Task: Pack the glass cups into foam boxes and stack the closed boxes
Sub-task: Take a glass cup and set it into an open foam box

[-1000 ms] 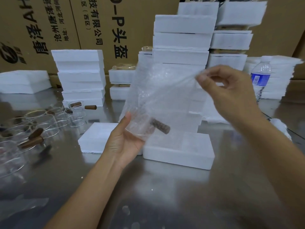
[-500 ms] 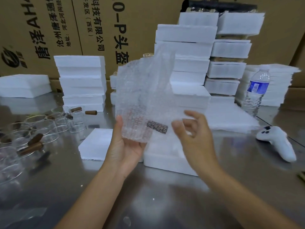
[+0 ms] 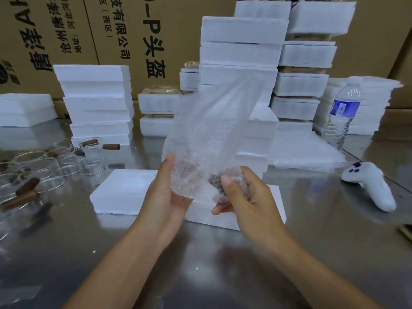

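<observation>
A glass cup with a dark wooden handle sits inside a clear bubble-wrap bag that stands up in front of me. My left hand holds the bag's lower left side around the cup. My right hand grips the lower right, over the cup's brown handle. Under my hands lie two white foam boxes: a flat piece to the left and another box mostly hidden behind my right hand. Several bare glass cups with brown handles stand at the left on the metal table.
Tall stacks of white foam boxes rise behind the bag, with a shorter stack at the left. A water bottle stands at the right, a white controller lies near it. Cardboard cartons form the back wall.
My right hand let go of the bag's top, came down, and now grips the bag's lower right over the handle. The left hand kept holding the cup in the bag.
</observation>
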Action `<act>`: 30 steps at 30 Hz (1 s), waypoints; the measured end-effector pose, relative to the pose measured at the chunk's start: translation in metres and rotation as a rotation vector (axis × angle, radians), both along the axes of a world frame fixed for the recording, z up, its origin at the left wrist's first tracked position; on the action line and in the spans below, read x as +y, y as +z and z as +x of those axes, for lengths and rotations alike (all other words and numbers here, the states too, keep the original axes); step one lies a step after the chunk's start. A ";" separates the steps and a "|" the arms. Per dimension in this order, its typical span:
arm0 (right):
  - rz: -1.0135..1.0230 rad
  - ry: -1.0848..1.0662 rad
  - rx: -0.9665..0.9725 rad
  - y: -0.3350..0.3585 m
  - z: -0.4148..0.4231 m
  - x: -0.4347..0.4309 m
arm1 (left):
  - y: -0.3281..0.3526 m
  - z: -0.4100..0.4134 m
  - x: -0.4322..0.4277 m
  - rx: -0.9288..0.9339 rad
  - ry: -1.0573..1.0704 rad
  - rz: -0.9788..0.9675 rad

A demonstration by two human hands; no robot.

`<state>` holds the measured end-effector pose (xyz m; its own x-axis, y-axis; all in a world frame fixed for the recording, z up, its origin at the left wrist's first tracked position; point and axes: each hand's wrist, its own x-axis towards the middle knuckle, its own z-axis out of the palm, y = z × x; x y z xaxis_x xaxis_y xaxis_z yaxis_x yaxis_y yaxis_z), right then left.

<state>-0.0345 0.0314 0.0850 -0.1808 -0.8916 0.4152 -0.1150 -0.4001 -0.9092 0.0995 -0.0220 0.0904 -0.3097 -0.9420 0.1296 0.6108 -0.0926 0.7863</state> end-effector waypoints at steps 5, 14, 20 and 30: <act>0.000 -0.029 -0.031 0.002 -0.007 -0.001 | 0.002 0.005 -0.001 -0.153 0.082 -0.109; 0.022 -0.143 0.027 -0.003 -0.012 -0.002 | -0.001 0.003 0.001 -0.270 0.085 -0.283; 0.021 -0.162 -0.013 0.000 -0.016 -0.002 | -0.001 0.003 0.005 -0.417 0.078 -0.368; -0.145 -0.363 0.129 0.002 -0.016 0.006 | -0.001 0.001 0.011 -0.427 0.066 -0.410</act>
<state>-0.0500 0.0378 0.0871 -0.4112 -0.7099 0.5719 -0.3813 -0.4359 -0.8152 0.1006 -0.0112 0.0894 -0.3570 -0.8602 0.3641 0.2272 0.2981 0.9271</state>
